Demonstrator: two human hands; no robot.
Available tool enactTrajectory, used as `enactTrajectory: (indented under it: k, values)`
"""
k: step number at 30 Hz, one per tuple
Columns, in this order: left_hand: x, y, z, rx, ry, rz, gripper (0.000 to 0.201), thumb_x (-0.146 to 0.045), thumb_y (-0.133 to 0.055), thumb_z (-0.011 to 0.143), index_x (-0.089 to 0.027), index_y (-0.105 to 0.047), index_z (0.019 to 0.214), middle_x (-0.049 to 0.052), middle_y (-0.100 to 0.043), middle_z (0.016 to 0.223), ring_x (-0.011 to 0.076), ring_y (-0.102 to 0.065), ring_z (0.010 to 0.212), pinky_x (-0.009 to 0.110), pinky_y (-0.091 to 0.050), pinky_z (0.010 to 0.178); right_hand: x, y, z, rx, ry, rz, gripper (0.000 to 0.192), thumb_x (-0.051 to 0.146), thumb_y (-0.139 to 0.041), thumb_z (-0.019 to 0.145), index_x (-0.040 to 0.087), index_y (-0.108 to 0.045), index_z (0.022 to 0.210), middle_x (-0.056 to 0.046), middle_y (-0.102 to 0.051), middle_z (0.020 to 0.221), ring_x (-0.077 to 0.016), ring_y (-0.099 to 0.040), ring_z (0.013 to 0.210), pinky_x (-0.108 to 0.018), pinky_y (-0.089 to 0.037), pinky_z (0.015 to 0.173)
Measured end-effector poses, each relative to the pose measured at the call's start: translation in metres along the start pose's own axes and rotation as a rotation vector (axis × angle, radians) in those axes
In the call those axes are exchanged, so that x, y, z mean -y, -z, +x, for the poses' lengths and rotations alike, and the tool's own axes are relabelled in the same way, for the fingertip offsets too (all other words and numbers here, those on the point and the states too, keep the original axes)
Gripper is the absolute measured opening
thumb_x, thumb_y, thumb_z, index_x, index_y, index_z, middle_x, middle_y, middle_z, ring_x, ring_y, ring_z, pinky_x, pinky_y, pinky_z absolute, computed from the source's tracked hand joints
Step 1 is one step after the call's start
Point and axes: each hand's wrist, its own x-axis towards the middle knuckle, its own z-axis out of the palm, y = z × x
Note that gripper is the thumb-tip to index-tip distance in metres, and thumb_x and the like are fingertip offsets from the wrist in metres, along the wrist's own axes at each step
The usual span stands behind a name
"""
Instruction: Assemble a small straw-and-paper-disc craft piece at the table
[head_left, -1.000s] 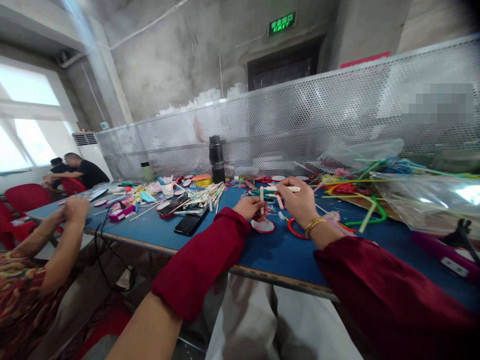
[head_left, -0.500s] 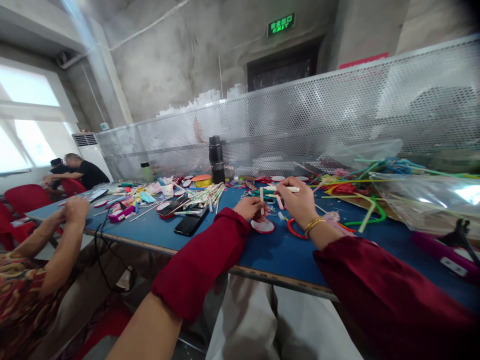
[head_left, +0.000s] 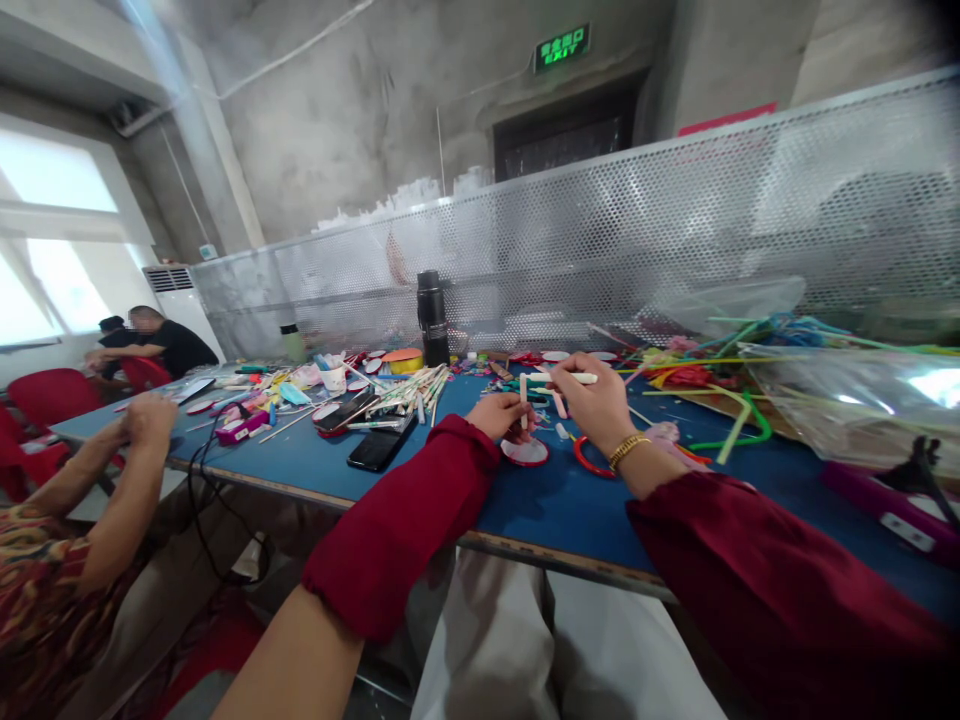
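My left hand (head_left: pixel 498 414) is closed on a short pale stick (head_left: pixel 523 404), pinching it upright between thumb and fingers. In my right hand (head_left: pixel 600 400) is a slim white pen (head_left: pixel 586 379), gripped as for writing and lying nearly level. The pen's left end meets the upper part of the stick; whether it truly touches is too small to tell. Just below my left hand lies a round white disc with a red rim (head_left: pixel 525 454). Red-orange scissor-like handles (head_left: pixel 583 460) lie beneath my right wrist, partly covered.
A black flask (head_left: pixel 432 318) stands at the back, with bundled patterned sticks (head_left: pixel 412 392) and a black phone (head_left: pixel 381 446) left of my hands. Green and yellow strips (head_left: pixel 742 430) and clear plastic bags (head_left: pixel 862 400) crowd the right. Another person's hands (head_left: pixel 150 420) are at the far left.
The pen's left end has come slightly left and now meets the top of the stick. My left hand has stayed almost still.
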Motion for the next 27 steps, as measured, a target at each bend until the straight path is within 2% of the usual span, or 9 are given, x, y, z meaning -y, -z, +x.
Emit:
enactTrajectory:
  k: [18,27]
  values:
    - [-0.0027,-0.0007,-0.0027,0.001,0.027,0.017,0.025,-0.026,-0.046,0.102,-0.014,-0.065,0.090,-0.001,-0.065,0.068,0.0108,-0.063,0.057,0.024,-0.052,0.065,-0.0001,-0.0002,-0.0001,-0.006,-0.011,0.011,0.014,0.029,-0.060,0.078,0.022,-0.062,0.065,-0.002,-0.063,0.064,-0.0179,-0.054,0.063,-0.033,-0.042,0.062]
    - [-0.0003,-0.0011,-0.0019,-0.010,0.007,0.011,0.023,-0.031,-0.054,0.100,-0.014,-0.064,0.088,-0.001,-0.065,0.068,0.0108,-0.063,0.055,0.024,-0.051,0.064,0.0029,0.0006,-0.0006,0.012,0.003,-0.005,0.017,0.031,-0.059,0.077,0.022,-0.061,0.063,-0.002,-0.061,0.063,-0.0174,-0.053,0.063,-0.033,-0.041,0.062]
